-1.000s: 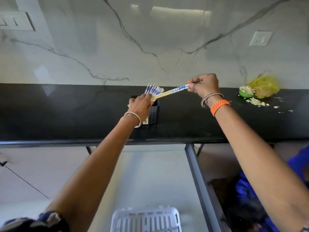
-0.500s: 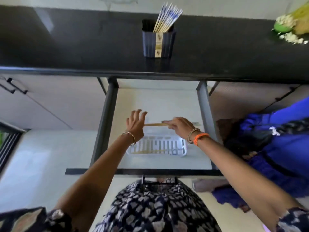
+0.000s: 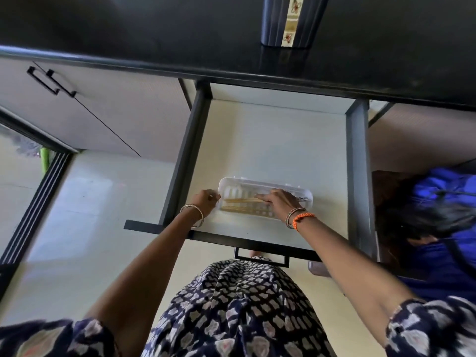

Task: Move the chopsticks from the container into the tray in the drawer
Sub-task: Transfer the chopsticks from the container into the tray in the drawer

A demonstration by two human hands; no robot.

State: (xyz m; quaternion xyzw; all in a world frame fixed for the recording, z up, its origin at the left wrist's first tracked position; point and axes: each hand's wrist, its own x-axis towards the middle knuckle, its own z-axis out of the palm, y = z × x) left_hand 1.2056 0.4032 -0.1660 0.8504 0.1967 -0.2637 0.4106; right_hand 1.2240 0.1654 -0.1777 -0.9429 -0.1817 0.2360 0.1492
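Chopsticks in hand: a pair of pale wooden chopsticks (image 3: 240, 200) lies over the white slotted plastic tray (image 3: 307, 195), its free end reaching toward the tray's left end
Long axis: it runs left to right, along the tray's length, so from here the pair looks ready to be let down flat
Right hand: the right hand (image 3: 279, 204) has its fingers curled round the right part of the pair, over the tray's right half; the sticks run out leftward from the fingers
Already in the tray: more pale wooden sticks (image 3: 233, 208) lie just on the near side, on the same line
Left hand: the left hand (image 3: 206, 202) sits at the tray's left end with fingers curled at the rim; whether it grips the rim or only touches it I cannot tell
Nearer hand: the right one has the pair; the left looks to be steadying the tray
Drawer: the tray sits toward the front of the open pale drawer (image 3: 270, 140)
Container: the dark ribbed plastic container (image 3: 292, 21) stands on the black counter (image 3: 128, 29), well apart from both hands; its top is out of view
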